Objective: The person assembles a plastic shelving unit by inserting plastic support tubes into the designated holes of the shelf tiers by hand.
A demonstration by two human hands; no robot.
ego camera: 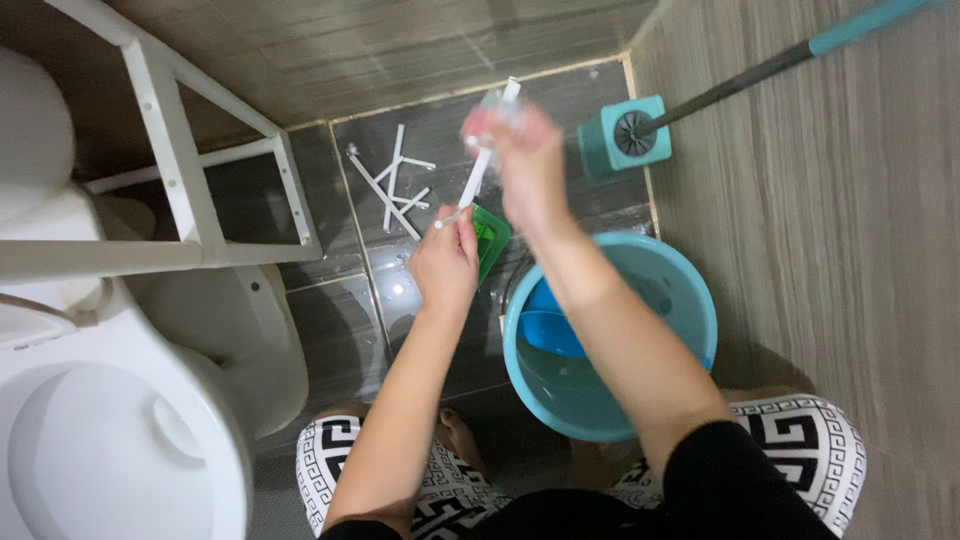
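My left hand (445, 262) pinches the lower end of a long white plastic rod (478, 176). My right hand (525, 160), blurred by motion, grips the rod's upper part together with a small pinkish scrubber. Both hands are held above the wet dark floor tiles. Just under the left hand lies a green flat container (491, 240). Several more white rods (396, 185) lie loose on the floor beyond the hands.
A teal bucket (690, 300) with water and a blue scoop (552, 325) stands at my right knee. A teal brush holder (625, 135) with a long handle stands in the corner. A white toilet (110, 420) and white frame (190, 190) fill the left.
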